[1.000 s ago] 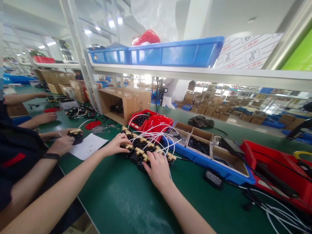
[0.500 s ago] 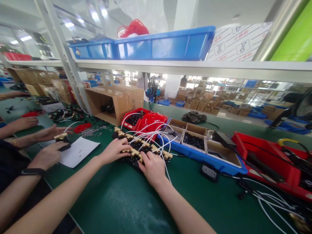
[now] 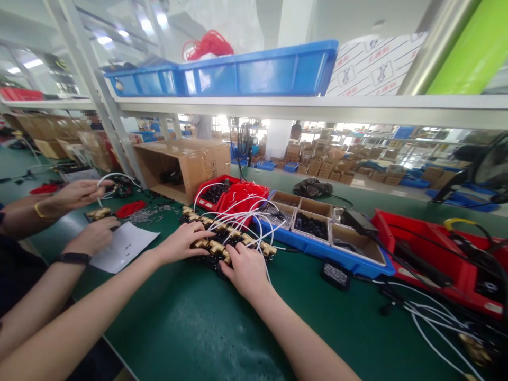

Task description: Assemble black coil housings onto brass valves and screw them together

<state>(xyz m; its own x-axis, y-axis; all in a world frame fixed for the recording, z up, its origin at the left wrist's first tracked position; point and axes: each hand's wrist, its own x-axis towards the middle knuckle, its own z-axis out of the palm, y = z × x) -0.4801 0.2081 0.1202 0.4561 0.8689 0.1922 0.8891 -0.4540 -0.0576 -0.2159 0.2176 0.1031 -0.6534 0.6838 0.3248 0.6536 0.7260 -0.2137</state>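
Two rows of brass fittings [image 3: 234, 233] with black bodies lie side by side on the green bench, and white tubes [image 3: 238, 214] arch up from them. My left hand [image 3: 180, 244] reaches over the left end, with a brass valve fitting [image 3: 200, 244] of the near row between its fingers and thumb. Close by on the right, my right hand [image 3: 249, 270] has its fingers and thumb closed about another brass valve fitting [image 3: 226, 256] in that row. The fingers partly hide both pieces.
Behind the rows stand red bins [image 3: 212, 197] and a blue tray [image 3: 317, 246] of small parts. A cardboard box [image 3: 210, 159] is at the back left. On the left, a co-worker's hands [image 3: 93, 235] handle a brass part and white tube near a paper sheet [image 3: 133, 241].
My hands stay on the same fittings, with only slight finger movement. The view has shifted a little. The co-worker's far hand has lifted and now pinches the white tube.
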